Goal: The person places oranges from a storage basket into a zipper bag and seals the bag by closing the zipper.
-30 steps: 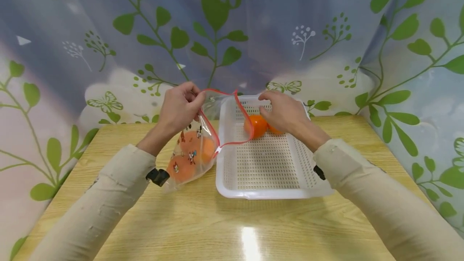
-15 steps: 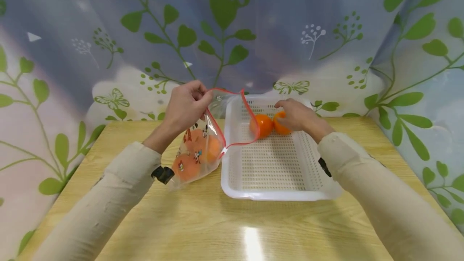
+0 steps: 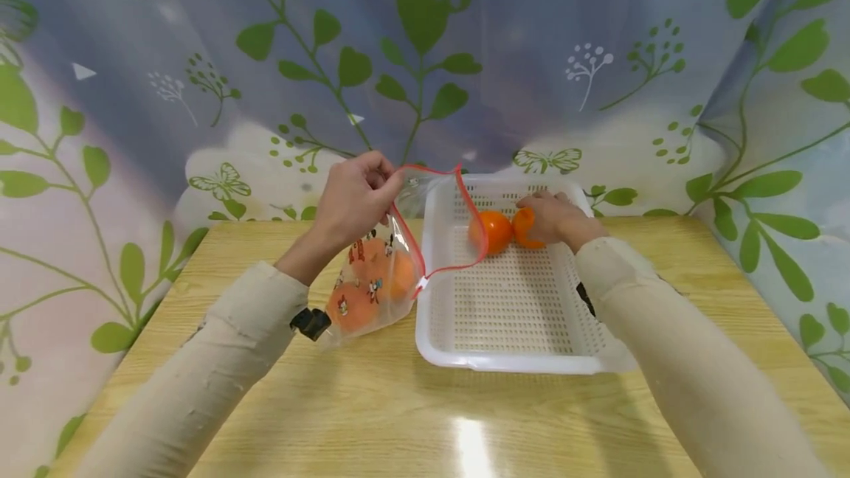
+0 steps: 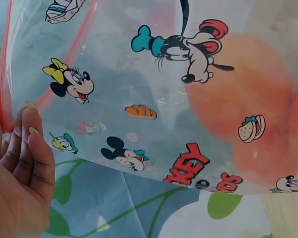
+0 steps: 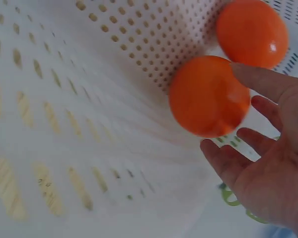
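My left hand [image 3: 361, 194] pinches the red-edged rim of a clear, cartoon-printed zip bag [image 4: 159, 129], holding its mouth apart. Several round orange fruits [image 4: 243, 84] sit inside the bag, low against the table. Two more smooth, glossy round orange fruits are in the white basket: the left one [image 3: 496, 232] is partly seen through the bag's mouth, and the right one [image 3: 524, 227] lies beside it. Around that right fruit reaches my right hand [image 5: 275, 153], its thumb touching the skin and its fingers spread along the other side; a firm grip does not show.
The perforated white basket [image 3: 524, 364] stands on a light wooden table [image 3: 372, 411], with the bag at its left and the bag's mouth over its left rim. Behind the table hangs a leaf-patterned cloth [image 3: 505, 57].
My right hand has moved down and right, from above the fruits to around the right one. My left hand keeps holding the bag's rim. The head view has shifted slightly.
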Available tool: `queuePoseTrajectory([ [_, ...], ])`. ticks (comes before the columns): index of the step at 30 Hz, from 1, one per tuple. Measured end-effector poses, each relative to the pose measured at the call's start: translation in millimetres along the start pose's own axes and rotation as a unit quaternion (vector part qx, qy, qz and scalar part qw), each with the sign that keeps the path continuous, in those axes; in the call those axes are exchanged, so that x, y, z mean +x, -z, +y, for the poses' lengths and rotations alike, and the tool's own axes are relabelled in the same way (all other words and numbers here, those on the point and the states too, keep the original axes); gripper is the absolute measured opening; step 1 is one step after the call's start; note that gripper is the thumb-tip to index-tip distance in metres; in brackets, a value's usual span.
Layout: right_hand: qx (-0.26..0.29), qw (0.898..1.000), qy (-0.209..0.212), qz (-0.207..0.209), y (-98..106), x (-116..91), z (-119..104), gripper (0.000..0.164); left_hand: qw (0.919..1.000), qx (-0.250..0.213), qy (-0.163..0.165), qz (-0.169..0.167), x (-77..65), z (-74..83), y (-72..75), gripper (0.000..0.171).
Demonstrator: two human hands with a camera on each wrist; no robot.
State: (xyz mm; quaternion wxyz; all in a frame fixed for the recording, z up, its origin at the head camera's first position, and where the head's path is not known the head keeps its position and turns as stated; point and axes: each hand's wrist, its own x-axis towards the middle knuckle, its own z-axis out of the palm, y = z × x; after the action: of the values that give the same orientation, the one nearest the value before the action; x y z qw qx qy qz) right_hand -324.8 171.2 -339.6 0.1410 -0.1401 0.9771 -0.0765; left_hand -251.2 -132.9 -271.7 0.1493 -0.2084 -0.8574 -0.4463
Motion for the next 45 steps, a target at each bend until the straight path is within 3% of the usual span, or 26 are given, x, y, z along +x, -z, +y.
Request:
queuePoseTrajectory([
  [12,0.029,0.999,-0.017,0.042,-21,12,8,0.064,1.0000,0.004,0.000,-0.002,-2.3,-2.6,0.5,0.016],
  [19,0.039,0.998,-0.012,0.054,-21,13,7,0.066,0.9996,0.016,-0.018,0.010,-5.8,-3.6,6.1,0.017],
  [29,0.050,0.997,-0.034,0.050,-20,9,-1,0.065,0.9998,0.021,-0.007,0.003,-10.8,-5.8,8.0,0.018],
  [40,0.062,0.997,-0.021,0.050,-18,9,2,0.066,0.9999,0.011,0.003,0.002,-11.4,-6.7,6.3,0.016],
  [45,0.080,0.995,0.006,0.053,-16,8,8,0.066,1.0000,0.001,-0.002,0.001,-11.0,-6.4,5.1,0.016],
])
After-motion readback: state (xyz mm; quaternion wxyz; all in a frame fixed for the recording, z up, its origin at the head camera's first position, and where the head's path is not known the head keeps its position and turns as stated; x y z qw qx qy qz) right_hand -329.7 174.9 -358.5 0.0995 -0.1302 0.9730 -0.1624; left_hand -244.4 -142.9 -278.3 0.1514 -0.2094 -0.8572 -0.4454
